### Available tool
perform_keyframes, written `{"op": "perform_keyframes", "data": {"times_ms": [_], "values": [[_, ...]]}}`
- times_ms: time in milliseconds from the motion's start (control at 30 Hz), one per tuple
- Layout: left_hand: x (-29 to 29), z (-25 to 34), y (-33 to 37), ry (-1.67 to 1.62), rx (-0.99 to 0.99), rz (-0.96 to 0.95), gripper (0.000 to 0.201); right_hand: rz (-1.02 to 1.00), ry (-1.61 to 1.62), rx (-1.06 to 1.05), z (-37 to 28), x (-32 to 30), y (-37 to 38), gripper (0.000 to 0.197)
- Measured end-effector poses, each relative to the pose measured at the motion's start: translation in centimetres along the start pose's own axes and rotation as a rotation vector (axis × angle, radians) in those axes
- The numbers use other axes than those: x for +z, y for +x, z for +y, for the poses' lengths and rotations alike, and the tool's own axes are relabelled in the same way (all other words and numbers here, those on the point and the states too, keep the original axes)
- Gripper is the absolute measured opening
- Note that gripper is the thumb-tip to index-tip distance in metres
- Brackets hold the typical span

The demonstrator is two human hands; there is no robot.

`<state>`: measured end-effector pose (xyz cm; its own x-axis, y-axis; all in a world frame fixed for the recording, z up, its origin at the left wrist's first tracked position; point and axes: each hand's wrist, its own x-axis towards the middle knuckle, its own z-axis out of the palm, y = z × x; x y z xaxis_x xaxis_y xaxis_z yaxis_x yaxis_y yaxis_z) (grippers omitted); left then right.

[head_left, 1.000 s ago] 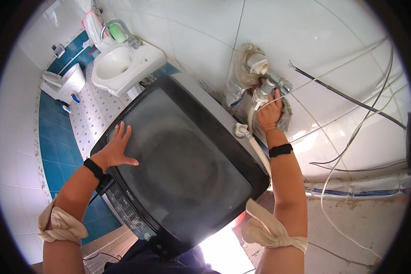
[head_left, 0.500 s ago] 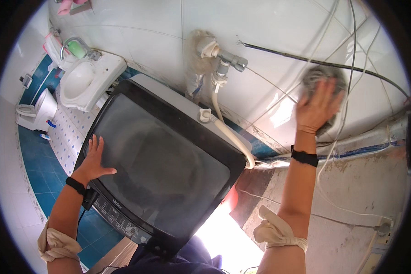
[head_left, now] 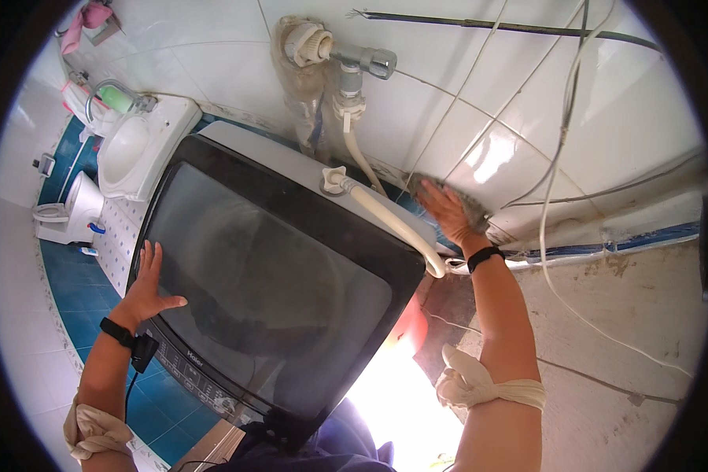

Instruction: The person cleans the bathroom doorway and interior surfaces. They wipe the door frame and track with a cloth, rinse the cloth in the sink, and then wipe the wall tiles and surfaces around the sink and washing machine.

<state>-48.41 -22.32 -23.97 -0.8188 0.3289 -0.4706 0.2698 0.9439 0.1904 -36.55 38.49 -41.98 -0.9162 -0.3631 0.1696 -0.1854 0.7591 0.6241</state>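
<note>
A top-loading washing machine with a dark lid stands tilted across the middle of the view. My left hand rests on the left edge of its lid, fingers spread and thumb out, with nothing in it. My right hand has a grey cleaning cloth under its palm and fingers, pressed against the lower white wall tiles behind the machine. Part of the cloth is hidden by the hand. Close by, a cream inlet hose bends over the machine's back corner.
A metal tap and a plastic-wrapped pipe stick out of the wall. A black cable with frayed wires and a loose white cable hang at the right. Further left are a white sink and a toilet.
My right hand has swept the cloth down and left along the wall, from below the black cable to beside the machine's back corner. My left hand stays on the lid edge.
</note>
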Motion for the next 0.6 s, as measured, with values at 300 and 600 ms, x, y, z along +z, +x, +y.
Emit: {"op": "perform_keyframes", "data": {"times_ms": [300,600], "values": [[0.1,-0.9,-0.2,-0.017,0.029,0.020,0.128,0.212,0.593,0.239,0.3,-1.2,-0.6,0.043],[0.1,-0.7,-0.1,-0.001,0.008,0.020,0.131,0.368,0.266,0.296,3.6,-9.9,14.1,0.048]]}}
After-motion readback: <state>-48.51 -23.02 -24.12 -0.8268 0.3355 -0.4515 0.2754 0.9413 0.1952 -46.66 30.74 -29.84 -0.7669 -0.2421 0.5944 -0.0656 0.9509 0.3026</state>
